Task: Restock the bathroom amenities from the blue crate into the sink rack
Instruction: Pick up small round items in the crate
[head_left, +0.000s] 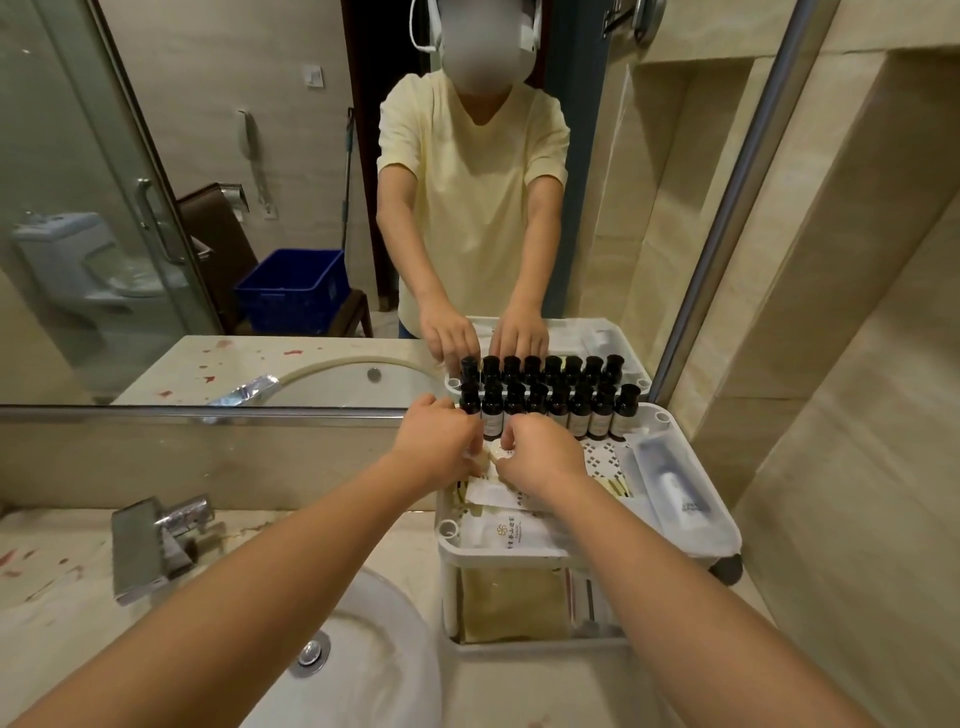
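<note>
Far left, seen only in the mirror: toilet (78, 260) behind the glass shower door, and the blue crate (293, 291) sitting on a brown chair behind the person, well apart from the rack.

Table (47, 566) is marbled and stained with red flecks. A chrome faucet (156, 540) stands at the rim of the white sink (363, 675), with the drain plug (311, 652) in the bowl.

Both arms reach forward over the sink to the rack's top tier. Left hand (436, 441) has its fingers curled down at a pale round piece; the grip is hidden, so can't tell if it holds it. Right hand (540, 457) is just beside it, nearly touching, thumb and finger pinching a small round white packet (503, 453).

White two-tier sink rack (730, 535) is on the table right of the sink, against the mirror. A row of dark bottles (558, 410) with white labels stands upright along its back edge. White sachets (498, 532) lie flat at the front under the hands. A clear wrapped kit (670, 483) lies along the right side. The lower tier holds a yellowish packet (511, 603).
</note>
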